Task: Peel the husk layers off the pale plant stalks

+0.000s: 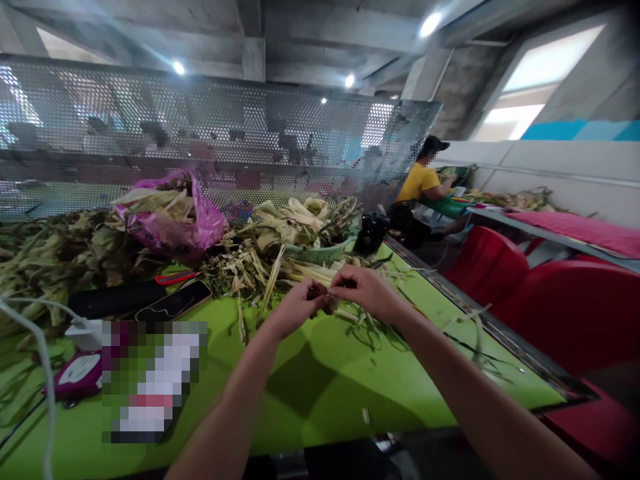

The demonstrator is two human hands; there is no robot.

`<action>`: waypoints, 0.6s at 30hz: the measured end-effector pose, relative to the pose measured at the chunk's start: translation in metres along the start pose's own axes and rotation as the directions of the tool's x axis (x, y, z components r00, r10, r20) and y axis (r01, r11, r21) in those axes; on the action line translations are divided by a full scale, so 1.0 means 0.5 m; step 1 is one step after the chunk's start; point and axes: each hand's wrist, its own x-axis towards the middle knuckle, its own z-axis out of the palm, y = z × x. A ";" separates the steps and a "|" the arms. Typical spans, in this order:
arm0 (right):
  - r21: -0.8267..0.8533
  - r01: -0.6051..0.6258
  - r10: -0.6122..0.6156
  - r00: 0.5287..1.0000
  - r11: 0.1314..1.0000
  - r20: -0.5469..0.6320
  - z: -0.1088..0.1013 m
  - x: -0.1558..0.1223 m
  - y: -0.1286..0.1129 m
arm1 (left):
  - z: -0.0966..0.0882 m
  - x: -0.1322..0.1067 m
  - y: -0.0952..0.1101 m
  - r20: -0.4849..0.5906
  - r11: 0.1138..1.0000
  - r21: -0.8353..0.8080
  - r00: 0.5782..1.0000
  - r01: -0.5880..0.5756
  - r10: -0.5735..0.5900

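My left hand point(300, 307) and my right hand point(363, 288) meet above the green table point(345, 387), fingertips pinched close together. Between them is something thin, too small to name. Just beyond my hands lie dried husk strips point(273, 283), pale and straw-coloured. Behind those, a green basket point(325, 253) holds a heap of dry husks point(305, 223). Thin green shreds point(370, 330) are scattered below and to the right of my right hand.
A pink plastic bag point(205, 217) of husks stands at the back left beside a brown husk pile point(65, 253). Left of my hands are a phone point(175, 301), a red cutter point(177, 277) and a purple power strip point(83, 373). Red chairs point(565, 320) and a person in yellow point(419, 181) are rightward.
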 end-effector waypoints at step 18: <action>0.413 -0.075 0.187 0.953 0.907 -0.237 0.048 0.015 0.027 | 0.005 0.007 -0.007 0.009 1.000 -0.008 1.000 0.004 -0.004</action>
